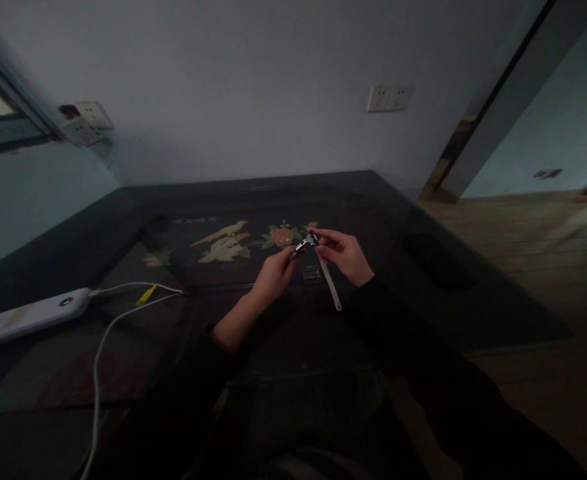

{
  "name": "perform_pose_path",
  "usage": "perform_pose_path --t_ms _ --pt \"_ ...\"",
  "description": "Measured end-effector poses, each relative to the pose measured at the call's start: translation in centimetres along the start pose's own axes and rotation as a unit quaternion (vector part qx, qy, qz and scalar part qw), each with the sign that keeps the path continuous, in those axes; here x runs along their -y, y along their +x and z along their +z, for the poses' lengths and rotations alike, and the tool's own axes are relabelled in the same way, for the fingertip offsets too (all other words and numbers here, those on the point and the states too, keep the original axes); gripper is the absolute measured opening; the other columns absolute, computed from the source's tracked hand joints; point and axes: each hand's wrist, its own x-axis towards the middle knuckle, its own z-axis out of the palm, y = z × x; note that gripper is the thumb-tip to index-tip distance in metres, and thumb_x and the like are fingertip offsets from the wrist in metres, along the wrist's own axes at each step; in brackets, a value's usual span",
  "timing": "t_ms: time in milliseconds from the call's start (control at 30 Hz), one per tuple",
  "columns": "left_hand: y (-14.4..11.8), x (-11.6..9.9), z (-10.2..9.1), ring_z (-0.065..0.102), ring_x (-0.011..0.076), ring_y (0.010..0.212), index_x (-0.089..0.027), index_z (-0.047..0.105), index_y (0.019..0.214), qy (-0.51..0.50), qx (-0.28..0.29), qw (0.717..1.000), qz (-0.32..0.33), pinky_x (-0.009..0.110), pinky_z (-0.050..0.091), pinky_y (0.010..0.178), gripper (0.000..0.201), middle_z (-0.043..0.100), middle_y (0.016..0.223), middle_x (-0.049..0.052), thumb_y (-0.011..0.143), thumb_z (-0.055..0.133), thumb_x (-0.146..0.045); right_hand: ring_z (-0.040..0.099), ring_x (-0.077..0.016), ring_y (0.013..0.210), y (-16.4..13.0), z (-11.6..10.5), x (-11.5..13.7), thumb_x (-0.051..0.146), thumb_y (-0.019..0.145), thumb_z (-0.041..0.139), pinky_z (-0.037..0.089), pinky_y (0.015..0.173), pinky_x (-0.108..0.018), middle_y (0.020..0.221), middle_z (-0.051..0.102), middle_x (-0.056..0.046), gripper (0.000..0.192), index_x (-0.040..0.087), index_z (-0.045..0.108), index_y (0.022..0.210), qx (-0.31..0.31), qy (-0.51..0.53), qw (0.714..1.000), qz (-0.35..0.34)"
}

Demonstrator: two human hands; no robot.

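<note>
Above the middle of the dark table, both my hands hold one slim tool (pixel 302 247) with a black and silver part, its kind not clear to me. A long pale grey arm (pixel 329 283) slants down from its joint toward me and ends in a small hole. My left hand (pixel 274 272) is closed round the dark end. At the joint, my right hand (pixel 347 256) pinches the tool between thumb and fingers. Just below, a small clear rectangular item (pixel 310 275) lies on the table; its details are too dim to read.
The dark glossy table (pixel 273 333) carries a bird-and-flower picture (pixel 223 243). On the left lies a white power bank (pixel 38 315) with a white cable (pixel 104 340) bearing a yellow tag (pixel 146 295). A dark flat object (pixel 438 261) lies at the right. The wall (pixel 253 100) borders the back edge.
</note>
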Motion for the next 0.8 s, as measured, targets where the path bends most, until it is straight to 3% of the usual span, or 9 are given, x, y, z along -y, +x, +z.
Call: perform_pose_path --t_ms 800 --pt "0.0 0.25 0.04 0.067 0.0206 0.085 -0.013 0.063 0.11 0.011 0.025 1.0 -0.008 0.029 0.048 0.077 0.028 0.071 0.094 0.01 0.092 0.045 -0.026 0.048 -0.0082 0.052 -0.03 -0.02 -0.27 0.038 0.067 0.08 0.04 0.051 -0.023 0.061 0.056 0.004 0.048 0.016 0.071 0.108 -0.011 0.001 1.0 0.021"
